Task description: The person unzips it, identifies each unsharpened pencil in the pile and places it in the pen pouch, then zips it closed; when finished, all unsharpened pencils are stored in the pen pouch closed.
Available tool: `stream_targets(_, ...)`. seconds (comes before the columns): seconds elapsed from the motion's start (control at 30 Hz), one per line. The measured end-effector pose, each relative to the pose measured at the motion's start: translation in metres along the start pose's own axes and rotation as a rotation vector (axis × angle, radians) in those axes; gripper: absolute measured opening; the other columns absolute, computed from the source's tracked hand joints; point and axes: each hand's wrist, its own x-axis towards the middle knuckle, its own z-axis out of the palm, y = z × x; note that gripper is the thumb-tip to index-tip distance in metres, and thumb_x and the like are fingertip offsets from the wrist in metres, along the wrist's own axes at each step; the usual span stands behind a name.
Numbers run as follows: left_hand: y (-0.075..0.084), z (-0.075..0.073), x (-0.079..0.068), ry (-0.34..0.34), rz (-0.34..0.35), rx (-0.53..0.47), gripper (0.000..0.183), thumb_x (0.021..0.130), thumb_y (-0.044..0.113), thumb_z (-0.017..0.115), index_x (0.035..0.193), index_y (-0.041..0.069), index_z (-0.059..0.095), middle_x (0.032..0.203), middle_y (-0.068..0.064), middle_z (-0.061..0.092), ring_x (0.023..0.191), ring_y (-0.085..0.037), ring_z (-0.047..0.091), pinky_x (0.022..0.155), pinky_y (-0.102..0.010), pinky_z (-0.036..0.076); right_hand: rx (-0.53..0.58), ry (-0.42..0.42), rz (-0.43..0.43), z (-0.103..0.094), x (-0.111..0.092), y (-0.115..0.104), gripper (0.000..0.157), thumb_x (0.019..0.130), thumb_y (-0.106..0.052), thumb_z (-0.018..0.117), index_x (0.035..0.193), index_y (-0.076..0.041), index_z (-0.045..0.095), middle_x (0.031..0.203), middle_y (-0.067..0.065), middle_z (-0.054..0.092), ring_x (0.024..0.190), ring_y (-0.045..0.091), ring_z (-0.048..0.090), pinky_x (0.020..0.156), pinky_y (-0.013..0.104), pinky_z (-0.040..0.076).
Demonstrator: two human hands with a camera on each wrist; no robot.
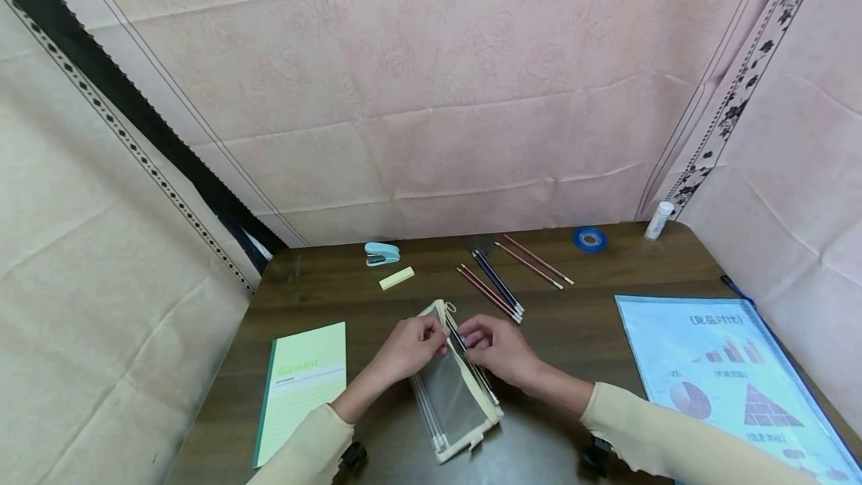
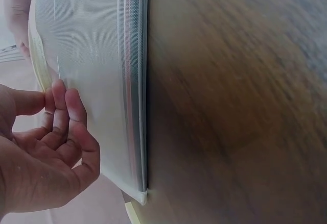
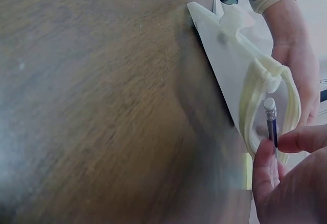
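A cream-edged mesh pencil case (image 1: 453,406) stands tilted between both hands, its zip opening facing the right hand. My left hand (image 1: 416,346) pinches the rim of the opening between thumb and fingers. My right hand (image 1: 501,350) pinches a dark pencil (image 3: 272,127) near its white eraser end, which shows inside the open mouth in the right wrist view. In the left wrist view, reddish and dark strips (image 2: 134,106) show through the mesh along the case's lower edge. Beyond the hands lie dark blue pencils (image 1: 497,281) and reddish pencils (image 1: 486,292).
Two more reddish pencils (image 1: 539,260), a light blue stapler (image 1: 381,254), a yellow eraser-like block (image 1: 396,278), blue tape (image 1: 590,239) and a white tube (image 1: 658,221) lie at the back. A green notebook (image 1: 303,388) sits left, a blue document folder (image 1: 720,380) right.
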Motion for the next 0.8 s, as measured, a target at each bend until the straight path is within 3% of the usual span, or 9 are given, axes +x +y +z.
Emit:
stream_targets(0.33, -0.0001, 0.0023, 0.0005, 0.006, 0.012, 0.008, 0.020, 0.096, 0.029, 0.054, 0.080, 0.025, 0.065, 0.073, 0.006, 0.067, 0.057, -0.009, 0.051, 0.047, -0.025, 0.040, -0.017, 0.001, -0.012, 0.0009, -0.0014, 0.0002, 0.031, 0.080, -0.002, 0.069, 0.109, -0.010, 0.065, 0.095, 0.009, 0.067, 0.076, 0.019, 0.061, 0.060, 0.027, 0.051)
stream_targets(0.8, 0.0004, 0.0018, -0.0011, 0.027, 0.021, 0.023, 0.024, 0.097, 0.034, 0.054, 0.078, 0.023, 0.065, 0.071, 0.004, 0.067, 0.054, -0.009, 0.049, 0.047, -0.025, 0.039, 0.075, -0.001, -0.018, -0.0009, -0.0044, 0.0023, 0.028, 0.083, -0.008, 0.072, 0.109, -0.007, 0.063, 0.091, 0.012, 0.066, 0.070, 0.016, 0.062, 0.060, 0.038, 0.056)
